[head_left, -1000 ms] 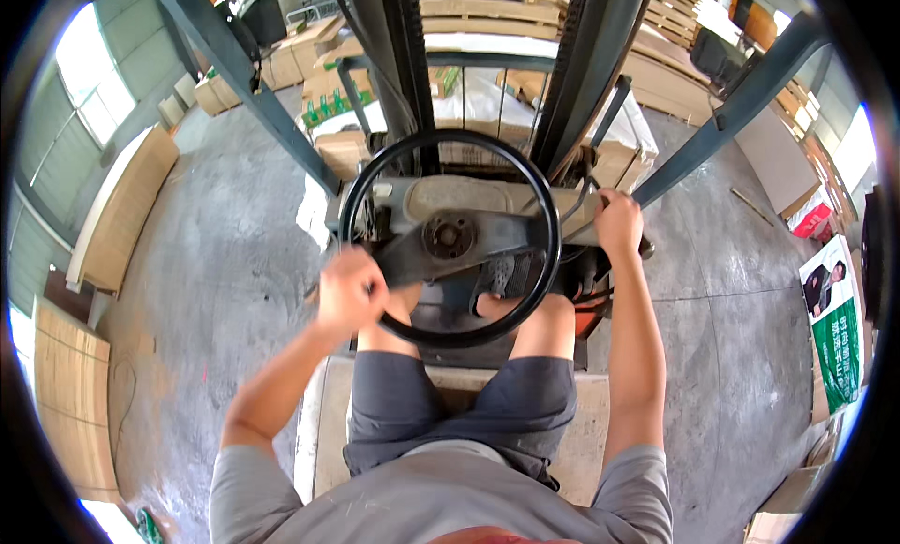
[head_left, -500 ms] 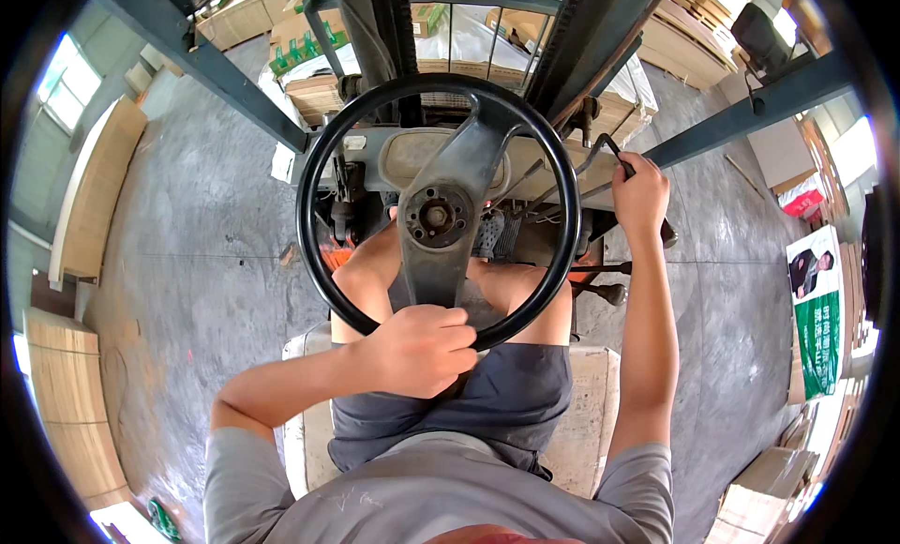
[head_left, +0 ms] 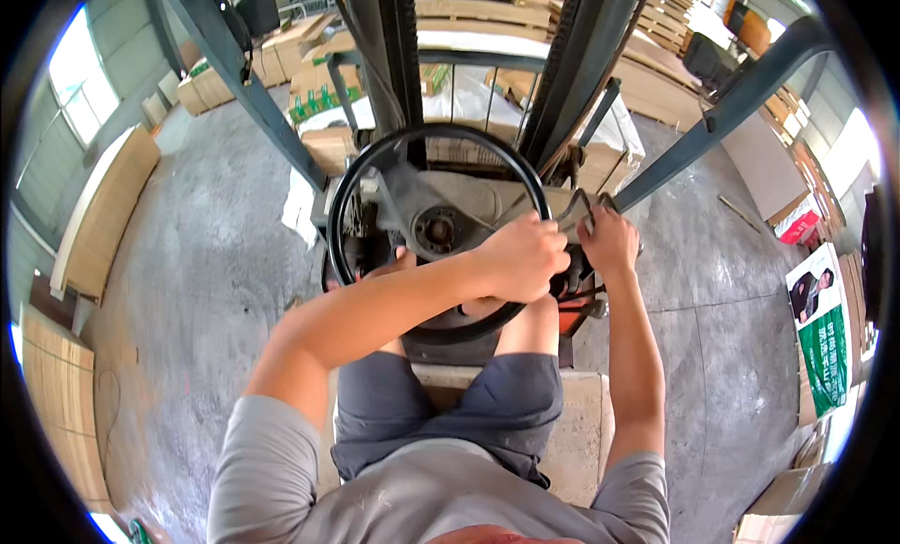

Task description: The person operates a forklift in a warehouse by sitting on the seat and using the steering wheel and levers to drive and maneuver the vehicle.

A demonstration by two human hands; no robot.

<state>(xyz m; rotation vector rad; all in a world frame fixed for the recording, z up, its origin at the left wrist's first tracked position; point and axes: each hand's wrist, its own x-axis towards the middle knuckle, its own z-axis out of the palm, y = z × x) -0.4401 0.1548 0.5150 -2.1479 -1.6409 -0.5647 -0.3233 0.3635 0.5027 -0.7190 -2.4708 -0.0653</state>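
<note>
A black steering wheel (head_left: pixel 445 129) with a worn hub (head_left: pixel 438 231) stands in front of me; its spokes are smeared by motion. My left arm reaches across it, and my left hand (head_left: pixel 525 258) is closed on the right side of the rim. Just right of the wheel, my right hand (head_left: pixel 611 241) is closed around a bent control lever (head_left: pixel 574 204); its fingers hide the lever's end. My knees are under the wheel, and my feet are mostly hidden.
Ahead rise the forklift's dark mast (head_left: pixel 572 75) and a wrapped pallet load (head_left: pixel 605 159). Sloping posts (head_left: pixel 248 98) flank me. Board stacks (head_left: pixel 103 216) line the left wall. Further boards and a green-and-white printed panel (head_left: pixel 825 347) stand right, beside concrete floor (head_left: pixel 712 309).
My left hand has gone from the bottom of the wheel up to its right side, turning the wheel counterclockwise. My right hand stays at the lever. The view has tilted up and shifted slightly.
</note>
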